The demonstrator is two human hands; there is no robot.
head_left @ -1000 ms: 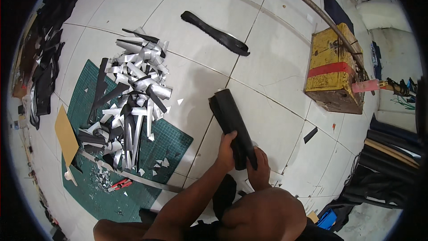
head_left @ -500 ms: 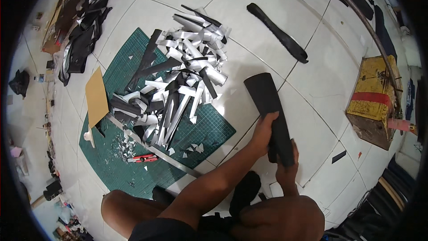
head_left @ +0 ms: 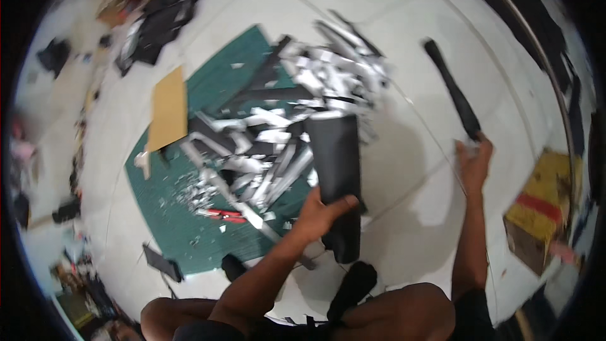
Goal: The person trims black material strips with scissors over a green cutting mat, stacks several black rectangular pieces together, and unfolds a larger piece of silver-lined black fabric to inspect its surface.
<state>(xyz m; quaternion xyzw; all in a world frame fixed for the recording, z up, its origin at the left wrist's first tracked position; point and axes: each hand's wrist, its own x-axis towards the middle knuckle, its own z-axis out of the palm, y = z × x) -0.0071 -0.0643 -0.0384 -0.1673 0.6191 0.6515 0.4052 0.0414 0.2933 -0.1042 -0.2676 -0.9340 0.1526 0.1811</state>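
Observation:
My left hand grips a wide, tapered black piece, thumb across its face and fingers behind. It looks like leather-like sheet material, folded or layered, and overlaps the edge of the scrap pile. At the right, my right hand is at the near end of a long, narrow black strip lying on the floor. Its thumb stands apart from the fingers, and the fingertips meet the strip's end; blur hides the exact contact. Black and silver offcuts cover much of a green cutting mat.
On the mat lie a red cutter, a metal ruler and tiny scraps. A tan board overlaps its left edge. A yellow box with a red band stands at the right, near a curved pole. Black material lies far left.
My right hand has left the tapered black piece and reached right to the narrow strip. My left hand has carried the piece left, toward the scraps. The whole view has turned.

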